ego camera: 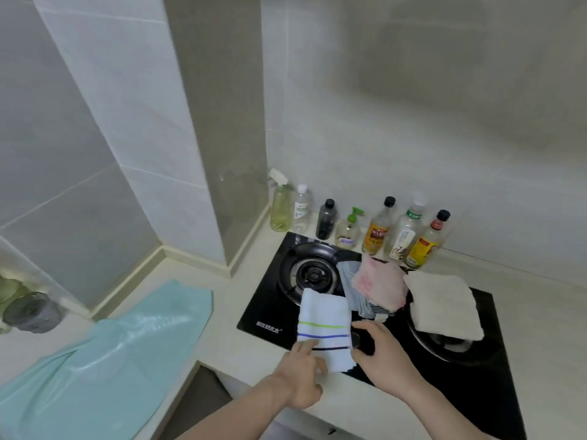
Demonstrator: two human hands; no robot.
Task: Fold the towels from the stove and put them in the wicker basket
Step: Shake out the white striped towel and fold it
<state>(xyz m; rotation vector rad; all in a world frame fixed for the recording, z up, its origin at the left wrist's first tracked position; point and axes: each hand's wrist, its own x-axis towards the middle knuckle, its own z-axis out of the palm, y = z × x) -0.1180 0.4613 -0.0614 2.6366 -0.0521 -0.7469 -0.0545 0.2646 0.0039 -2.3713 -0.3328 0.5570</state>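
1. Left hand [303, 373] is resting on the near left corner of the striped towel [325, 328], index finger stretched out flat on the cloth, other fingers curling at the near edge. Looks like pressing, not gripping.
2. Right hand [381, 357] is sitting at the towel's right edge, thumb and fingers bending round toward the hem. Whether it's actually pinching cloth is not resolvable from this angle.
3. Striped towel is lying on the front left part of the stove [460, 385], far end touching the left burner [313, 274], near end reaching the counter edge. Already looks folded to a narrow rectangle.
4. Long axis is running near-to-far, leaning slightly left at the far end. Green, blue and dark stripes are crossing it, bunched toward the near end.
5. Handling, my read: light, soft, limp terry, no stiffness, so it's going to sag wherever it isn't supported. Not slippery, not fragile. Best hold is both near corners or both long edges, then bringing the near end over to the far end.
6. Still waiting on the stove: grey-blue towel [351, 287] under a pink towel [378, 285] in the middle, cream towel [444, 301] folded over the right burner.
7. Wicker basket isn't showing in frame, so placement is looking like a later step.
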